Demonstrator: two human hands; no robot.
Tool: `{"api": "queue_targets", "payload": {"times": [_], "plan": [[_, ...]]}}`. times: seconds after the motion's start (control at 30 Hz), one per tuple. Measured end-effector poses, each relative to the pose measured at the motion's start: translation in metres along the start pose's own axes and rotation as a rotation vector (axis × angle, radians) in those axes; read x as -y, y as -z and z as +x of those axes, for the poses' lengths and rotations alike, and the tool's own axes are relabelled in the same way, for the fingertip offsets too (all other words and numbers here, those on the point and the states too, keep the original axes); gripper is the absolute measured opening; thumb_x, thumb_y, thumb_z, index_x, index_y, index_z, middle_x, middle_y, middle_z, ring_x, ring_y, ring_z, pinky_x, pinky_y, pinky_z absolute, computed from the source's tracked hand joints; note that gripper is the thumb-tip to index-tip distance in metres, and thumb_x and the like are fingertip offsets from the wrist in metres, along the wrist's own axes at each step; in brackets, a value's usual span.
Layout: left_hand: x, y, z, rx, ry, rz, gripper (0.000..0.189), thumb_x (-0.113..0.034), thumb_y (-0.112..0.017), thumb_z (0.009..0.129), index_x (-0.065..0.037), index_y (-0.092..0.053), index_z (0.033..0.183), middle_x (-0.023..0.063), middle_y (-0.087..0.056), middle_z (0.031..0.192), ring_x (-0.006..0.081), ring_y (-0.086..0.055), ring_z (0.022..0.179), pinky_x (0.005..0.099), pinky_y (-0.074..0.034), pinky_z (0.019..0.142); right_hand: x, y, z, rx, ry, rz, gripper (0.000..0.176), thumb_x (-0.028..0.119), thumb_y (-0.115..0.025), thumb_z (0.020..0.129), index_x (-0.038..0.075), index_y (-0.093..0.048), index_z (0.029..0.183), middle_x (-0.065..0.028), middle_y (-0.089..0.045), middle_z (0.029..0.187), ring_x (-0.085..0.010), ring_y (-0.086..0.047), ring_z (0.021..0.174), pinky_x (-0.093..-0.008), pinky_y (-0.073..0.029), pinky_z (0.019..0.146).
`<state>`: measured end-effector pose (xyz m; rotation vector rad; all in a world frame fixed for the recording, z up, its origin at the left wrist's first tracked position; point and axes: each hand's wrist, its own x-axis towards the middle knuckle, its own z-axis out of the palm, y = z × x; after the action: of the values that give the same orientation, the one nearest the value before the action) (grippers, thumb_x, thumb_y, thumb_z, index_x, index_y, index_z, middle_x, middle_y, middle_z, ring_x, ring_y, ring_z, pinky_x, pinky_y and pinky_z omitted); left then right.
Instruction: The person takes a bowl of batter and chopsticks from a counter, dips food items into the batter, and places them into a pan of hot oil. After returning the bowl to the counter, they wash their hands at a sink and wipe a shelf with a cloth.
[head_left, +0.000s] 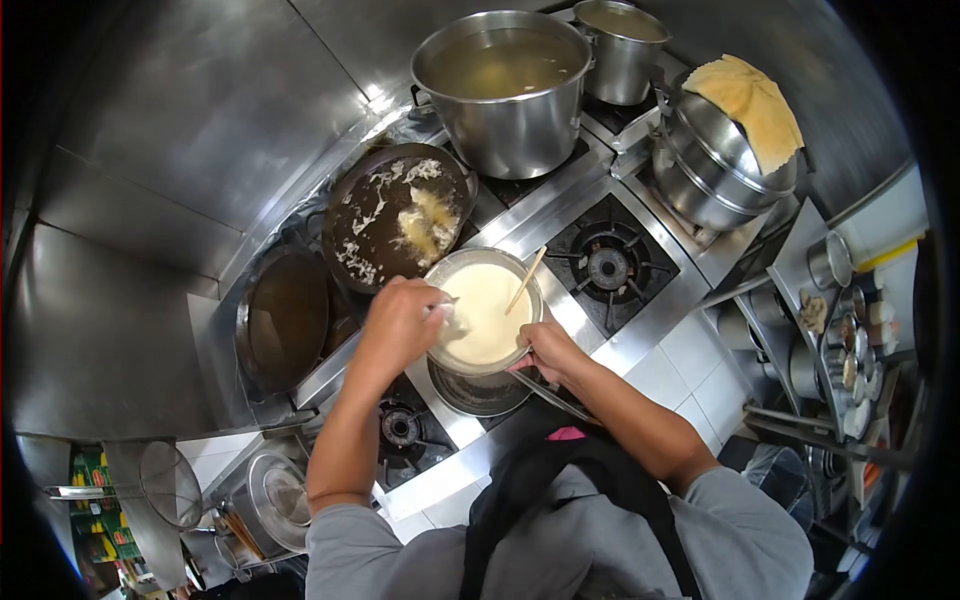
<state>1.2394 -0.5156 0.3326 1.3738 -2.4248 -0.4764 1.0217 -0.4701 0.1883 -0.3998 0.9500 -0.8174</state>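
Observation:
A round bowl of pale batter (pixel 484 318) is held over the stove, with a thin wooden stick (pixel 526 280) leaning in it. At the bowl's right lower rim, my right hand (pixel 550 352) grips the edge. My left hand (pixel 408 315) is closed at the bowl's left side; it pinches something light at the batter, too small to name. Just behind is a dark wok of oil (pixel 375 205) with pale fried pieces (pixel 428 225) and scattered white bits floating. Below the bowl, a dark pan (pixel 480 392) shows in part.
A large pot of liquid (pixel 505 115) and a smaller pot (pixel 620 50) stand at the back. A lidded steamer (pixel 710 150) bears a yellow cloth (pixel 748 108). One bare burner (pixel 608 267) lies right of the bowl, another wok (pixel 285 318) at left. Shelves (pixel 800 330) stand far right.

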Motion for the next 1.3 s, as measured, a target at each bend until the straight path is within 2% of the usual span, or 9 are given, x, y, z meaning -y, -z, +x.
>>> {"api": "queue_targets", "payload": {"times": [0.2,0.5,0.6,0.7,0.73,0.87,1.07,1.1,1.3], "plan": [[0.007,0.051,0.001,-0.073,0.006,0.027,0.016,-0.004,-0.071,0.077,-0.001,-0.075,0.092,0.0154,-0.069,0.084,0.0343,-0.063,0.082,0.0403,-0.051,0.075,0.014,-0.020,0.012,0.023,0.018,-0.047,0.087,-0.005,-0.044,0.080,0.015,-0.011,0.157,-0.0198,-0.051,0.132,-0.0317,-0.068,0.100,-0.0423,-0.064,0.063],[0.044,0.038,0.014,-0.124,0.025,0.011,0.017,-0.004,-0.070,0.078,0.000,-0.075,0.093,0.0158,-0.070,0.084,0.0340,-0.062,0.079,0.0399,-0.050,0.073,0.020,-0.037,0.036,0.113,0.042,-0.033,0.078,-0.002,-0.046,0.080,0.011,-0.014,0.150,-0.0208,-0.049,0.130,-0.0336,-0.067,0.101,-0.0444,-0.065,0.065],[0.063,0.040,0.022,-0.165,0.093,-0.020,0.018,-0.005,-0.071,0.079,0.000,-0.074,0.096,0.0161,-0.070,0.083,0.0299,-0.064,0.075,0.0375,-0.050,0.071,0.015,-0.037,0.051,0.055,0.028,-0.023,0.077,-0.002,-0.047,0.080,0.012,-0.016,0.150,-0.0203,-0.050,0.129,-0.0329,-0.067,0.101,-0.0443,-0.065,0.064],[0.093,0.056,0.037,-0.269,0.196,-0.108,0.015,-0.009,-0.072,0.086,0.002,-0.074,0.096,0.0112,-0.070,0.076,0.0112,-0.060,0.067,0.0298,-0.047,0.063,0.014,-0.038,0.064,0.020,0.020,-0.004,0.084,-0.005,-0.042,0.079,0.012,-0.013,0.155,-0.0216,-0.052,0.129,-0.0327,-0.070,0.093,-0.0423,-0.066,0.061],[0.104,0.067,0.045,-0.264,0.240,-0.128,0.017,-0.013,-0.071,0.086,-0.001,-0.075,0.097,0.0194,-0.072,0.084,0.0263,-0.069,0.071,0.0347,-0.051,0.067,0.015,-0.040,0.065,-0.014,0.016,-0.014,0.084,-0.005,-0.042,0.079,0.012,-0.013,0.155,-0.0216,-0.052,0.128,-0.0326,-0.070,0.093,-0.0421,-0.066,0.061],[0.131,0.111,0.078,-0.314,0.361,-0.005,0.018,-0.015,-0.072,0.086,0.000,-0.075,0.095,0.0169,-0.069,0.075,0.0204,-0.062,0.064,0.0337,-0.049,0.065,0.025,-0.040,0.065,-0.005,0.036,-0.003,0.078,-0.005,-0.045,0.077,0.010,-0.019,0.149,-0.0218,-0.054,0.124,-0.0324,-0.070,0.091,-0.0423,-0.065,0.060],[0.256,0.061,0.116,-0.353,0.206,0.255,0.016,-0.016,-0.066,0.084,-0.008,-0.077,0.092,0.0188,-0.072,0.085,0.0374,-0.068,0.079,0.0454,-0.054,0.074,0.034,-0.032,0.054,-0.030,0.077,0.020,0.078,-0.006,-0.045,0.076,0.007,-0.020,0.149,-0.0232,-0.054,0.125,-0.0340,-0.071,0.093,-0.0411,-0.066,0.058],[0.259,0.045,0.117,-0.314,0.349,0.298,0.018,-0.015,-0.066,0.082,-0.011,-0.078,0.094,0.0179,-0.072,0.090,0.0381,-0.068,0.087,0.0483,-0.054,0.080,0.035,-0.026,0.053,-0.024,0.071,0.013,0.080,-0.006,-0.045,0.075,0.007,-0.019,0.150,-0.0238,-0.053,0.127,-0.0345,-0.070,0.096,-0.0404,-0.066,0.058],[0.275,-0.041,0.090,-0.316,0.334,0.608,0.008,-0.018,-0.070,0.080,-0.014,-0.075,0.084,0.0066,-0.072,0.089,0.0298,-0.062,0.092,0.0467,-0.045,0.077,0.029,0.010,0.034,-0.095,0.082,0.057,0.083,-0.004,-0.046,0.075,0.009,-0.019,0.152,-0.0223,-0.053,0.129,-0.0342,-0.070,0.096,-0.0399,-0.066,0.058]]}}
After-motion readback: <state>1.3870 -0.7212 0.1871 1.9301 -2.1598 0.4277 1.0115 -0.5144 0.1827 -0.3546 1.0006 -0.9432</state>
